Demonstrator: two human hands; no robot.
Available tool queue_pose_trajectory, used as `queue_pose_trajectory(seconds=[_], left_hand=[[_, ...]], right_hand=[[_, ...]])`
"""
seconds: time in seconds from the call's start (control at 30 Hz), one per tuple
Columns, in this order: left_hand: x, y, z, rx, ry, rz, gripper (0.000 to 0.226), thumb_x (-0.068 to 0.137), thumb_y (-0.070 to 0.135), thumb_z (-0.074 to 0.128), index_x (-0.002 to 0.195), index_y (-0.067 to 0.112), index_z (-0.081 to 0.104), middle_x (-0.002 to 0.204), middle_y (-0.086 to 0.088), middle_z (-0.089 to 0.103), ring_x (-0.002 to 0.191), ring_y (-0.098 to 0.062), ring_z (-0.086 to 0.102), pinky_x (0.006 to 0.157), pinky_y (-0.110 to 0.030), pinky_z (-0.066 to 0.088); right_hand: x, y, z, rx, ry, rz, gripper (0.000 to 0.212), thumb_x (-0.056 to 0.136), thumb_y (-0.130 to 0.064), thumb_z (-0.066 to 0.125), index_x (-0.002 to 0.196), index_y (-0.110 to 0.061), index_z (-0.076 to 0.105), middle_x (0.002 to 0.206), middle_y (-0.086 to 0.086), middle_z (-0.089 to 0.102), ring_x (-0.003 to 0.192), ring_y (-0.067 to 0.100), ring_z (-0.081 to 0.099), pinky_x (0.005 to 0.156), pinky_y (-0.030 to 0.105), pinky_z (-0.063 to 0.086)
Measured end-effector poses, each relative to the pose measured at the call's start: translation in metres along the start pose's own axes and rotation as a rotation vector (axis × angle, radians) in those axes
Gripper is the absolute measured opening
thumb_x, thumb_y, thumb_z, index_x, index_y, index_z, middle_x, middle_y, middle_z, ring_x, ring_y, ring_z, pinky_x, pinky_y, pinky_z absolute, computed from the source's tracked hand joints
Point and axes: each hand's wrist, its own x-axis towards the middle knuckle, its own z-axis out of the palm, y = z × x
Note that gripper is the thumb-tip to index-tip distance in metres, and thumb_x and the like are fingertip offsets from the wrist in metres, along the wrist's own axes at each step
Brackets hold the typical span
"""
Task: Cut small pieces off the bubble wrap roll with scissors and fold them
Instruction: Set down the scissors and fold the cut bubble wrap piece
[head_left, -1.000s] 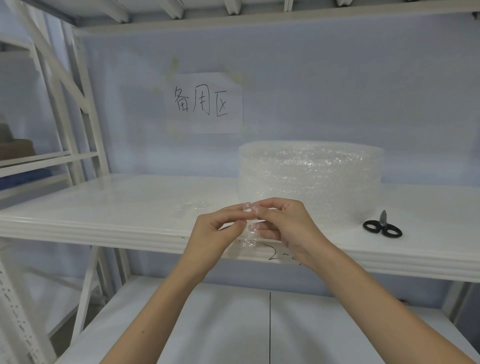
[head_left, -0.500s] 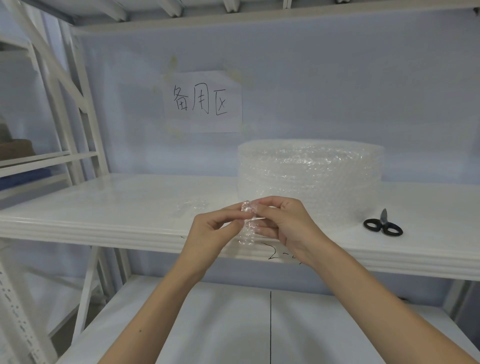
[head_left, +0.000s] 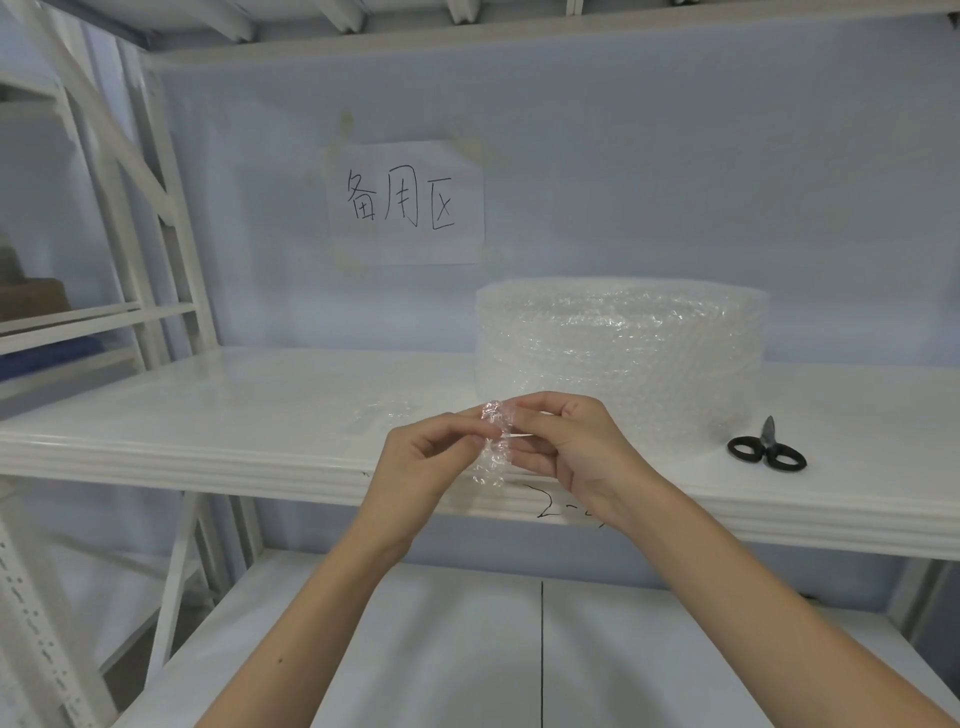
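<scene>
Two bare hands meet in front of a white metal shelf, the left hand and right hand each pinching a small folded piece of bubble wrap between thumb and fingertips, just ahead of the shelf's front edge. The bubble wrap roll stands on end on the shelf directly behind the hands, with black-handled scissors lying flat to the roll's right and a few clear scraps resting to its left. A handwritten paper sign is taped to the pale blue wall above the roll, and a lower white shelf runs beneath the arms.
</scene>
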Motion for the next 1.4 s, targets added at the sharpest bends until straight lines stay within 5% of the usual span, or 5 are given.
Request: queue_pose_trajectory(seconds=[0.13, 0.47, 0.83, 1.03, 1.4], left_hand=[[0.000, -0.001, 0.000, -0.022, 0.006, -0.019, 0.022, 0.085, 0.012, 0.062, 0.081, 0.021, 0.082, 0.101, 0.006, 0.079, 0.103, -0.007, 0.070, 0.090, -0.023, 0.051], [-0.001, -0.004, 0.000, 0.054, 0.033, -0.084, 0.013, 0.086, 0.003, 0.070, 0.093, 0.011, 0.078, 0.107, 0.005, 0.077, 0.084, -0.018, 0.072, 0.089, -0.041, 0.057], [-0.003, -0.010, -0.008, -0.059, 0.108, -0.132, 0.018, 0.090, 0.004, 0.065, 0.101, 0.017, 0.067, 0.102, -0.004, 0.077, 0.078, -0.016, 0.071, 0.077, -0.027, 0.057], [-0.002, -0.010, -0.015, 0.017, 0.152, -0.147, 0.006, 0.088, 0.016, 0.070, 0.089, 0.010, 0.071, 0.083, -0.003, 0.072, 0.073, -0.015, 0.066, 0.080, -0.033, 0.059], [-0.002, -0.011, -0.023, -0.005, 0.142, -0.220, 0.007, 0.086, 0.011, 0.072, 0.083, 0.004, 0.072, 0.083, -0.007, 0.075, 0.073, -0.015, 0.068, 0.073, -0.024, 0.058]], right_hand=[[0.001, 0.000, -0.001, 0.008, 0.014, -0.001, 0.011, 0.088, -0.003, 0.066, 0.097, 0.001, 0.070, 0.088, 0.014, 0.074, 0.070, 0.020, 0.072, 0.062, 0.022, 0.058], [0.001, -0.002, -0.002, 0.061, -0.020, 0.014, 0.017, 0.088, -0.012, 0.065, 0.096, 0.002, 0.070, 0.090, 0.019, 0.075, 0.076, 0.027, 0.073, 0.071, 0.029, 0.061], [0.013, 0.005, 0.006, -0.129, 0.031, -0.077, 0.012, 0.089, -0.010, 0.067, 0.095, -0.001, 0.072, 0.095, 0.017, 0.074, 0.078, 0.025, 0.071, 0.075, 0.029, 0.060], [0.018, 0.010, 0.015, -0.179, 0.046, -0.118, 0.013, 0.088, -0.008, 0.068, 0.094, 0.002, 0.072, 0.081, 0.005, 0.068, 0.069, 0.021, 0.068, 0.065, 0.023, 0.058], [0.025, 0.016, 0.024, -0.306, 0.079, -0.247, 0.010, 0.088, -0.005, 0.066, 0.091, 0.002, 0.073, 0.082, 0.008, 0.068, 0.067, 0.018, 0.067, 0.067, 0.023, 0.059]])
